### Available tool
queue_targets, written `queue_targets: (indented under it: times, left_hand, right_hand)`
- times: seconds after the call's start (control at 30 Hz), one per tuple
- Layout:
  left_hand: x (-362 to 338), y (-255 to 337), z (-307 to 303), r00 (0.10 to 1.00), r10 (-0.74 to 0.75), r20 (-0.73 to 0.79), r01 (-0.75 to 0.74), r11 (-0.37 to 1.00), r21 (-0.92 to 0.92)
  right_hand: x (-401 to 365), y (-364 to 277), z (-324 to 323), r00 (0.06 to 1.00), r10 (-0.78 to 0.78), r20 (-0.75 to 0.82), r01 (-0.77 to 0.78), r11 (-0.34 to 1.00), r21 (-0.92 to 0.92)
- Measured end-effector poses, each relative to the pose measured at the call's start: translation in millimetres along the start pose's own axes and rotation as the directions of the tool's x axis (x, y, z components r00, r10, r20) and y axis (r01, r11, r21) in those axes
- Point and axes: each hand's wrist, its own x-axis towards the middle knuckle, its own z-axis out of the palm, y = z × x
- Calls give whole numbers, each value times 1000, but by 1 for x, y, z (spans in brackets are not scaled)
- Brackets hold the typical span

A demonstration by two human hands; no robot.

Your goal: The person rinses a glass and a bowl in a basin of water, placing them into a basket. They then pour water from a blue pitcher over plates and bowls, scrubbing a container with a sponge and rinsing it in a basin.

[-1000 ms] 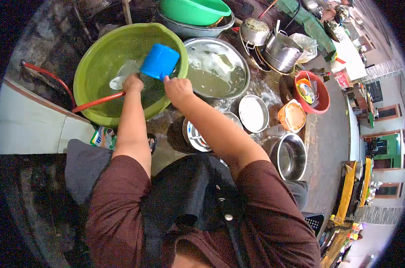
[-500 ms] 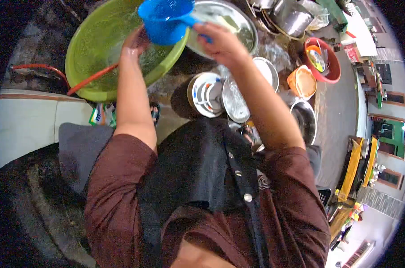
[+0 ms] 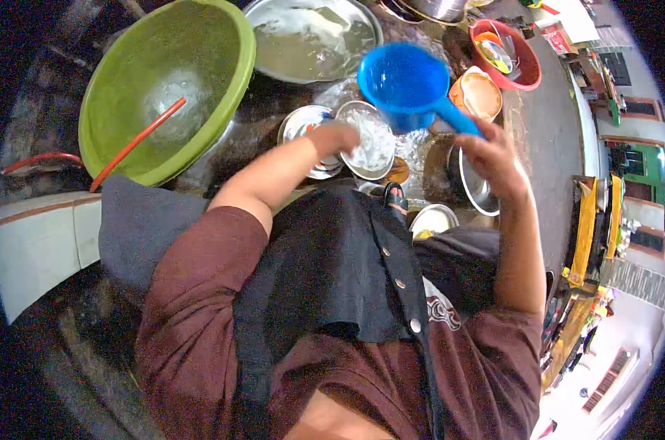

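Note:
My right hand [image 3: 494,158] is wrapped round the handle of a blue water dipper [image 3: 406,81], which hangs over the wet floor beside the metal dishes. My left hand [image 3: 338,139], smeared by motion, is at the left rim of a round metal dish [image 3: 369,139] with whitish suds or water in it. Its fingers are too blurred to read. Partly under my left forearm lies a stack of white plates [image 3: 301,121]. A shiny metal pan [image 3: 479,192] lies below my right hand, partly hidden by it.
A large green tub [image 3: 243,66] stands at the left, an orange-red hose [image 3: 138,143] running into it. Behind the dishes is a wide metal basin [image 3: 273,72] of cloudy water. An orange container [image 3: 483,95] and a red basin [image 3: 530,77] of utensils stand at the right.
The dipper has moved right in my right hand, from over the green tub's edge to near the metal dishes. My left hand has left the tub and come to the round metal dish.

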Motion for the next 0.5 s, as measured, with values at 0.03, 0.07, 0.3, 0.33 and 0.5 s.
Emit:
queue_targets:
  times: [0.03, 0.07, 0.3, 0.33, 0.5]
  left_hand:
    - [-12, 18, 21, 997, -77, 17, 70, 957, 280]
    - [-19, 29, 29, 999, -44, 13, 35, 916, 400]
    - [9, 32, 34, 997, 8, 76, -25, 975, 223]
    - [16, 40, 32, 1000, -6, 12, 5, 988, 155]
    - [21, 88, -23, 978, 25, -207, -19, 999, 30]
  right_hand:
    - [-2, 15, 1, 1000, -22, -19, 23, 998, 60]
    - [-2, 31, 0, 1000, 13, 15, -13, 1000, 7]
    - [0, 117, -1, 958, 249, 143, -226, 962, -156]
    - [-5, 117, -3, 957, 251, 144, -230, 962, -146]
    - [-34, 102, -23, 934, 354, 48, -340, 921, -189]
